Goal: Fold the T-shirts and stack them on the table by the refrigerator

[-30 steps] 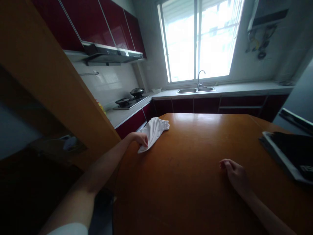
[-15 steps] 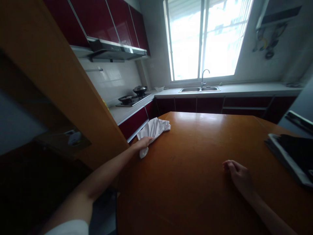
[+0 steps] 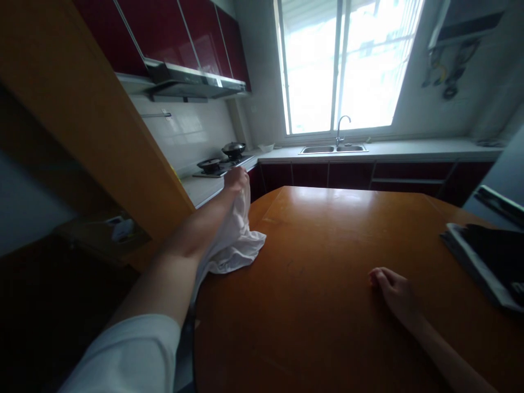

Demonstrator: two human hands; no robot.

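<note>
My left hand (image 3: 237, 178) is closed on one end of a crumpled white cloth (image 3: 239, 234), raised above the left edge of the wooden table (image 3: 319, 262). From the fist the cloth hangs down, and its lower part spreads over the tabletop and the edge. Part of it is hidden behind my forearm. Resting on the table to the right, my right hand (image 3: 395, 292) has its fingers curled in, with nothing visible in them.
A stack of folded dark and white fabric (image 3: 487, 262) lies at the table's right side. Beyond the table are a sink (image 3: 319, 149) with a tap and a stove with a lidded wok (image 3: 233, 149) and a pan (image 3: 209, 165). A wooden panel (image 3: 135, 142) slants at left.
My left hand has risen and moved away from me, lifting one end of the cloth. The cloth's loose part has swung nearer to me. My right hand stays almost where it was.
</note>
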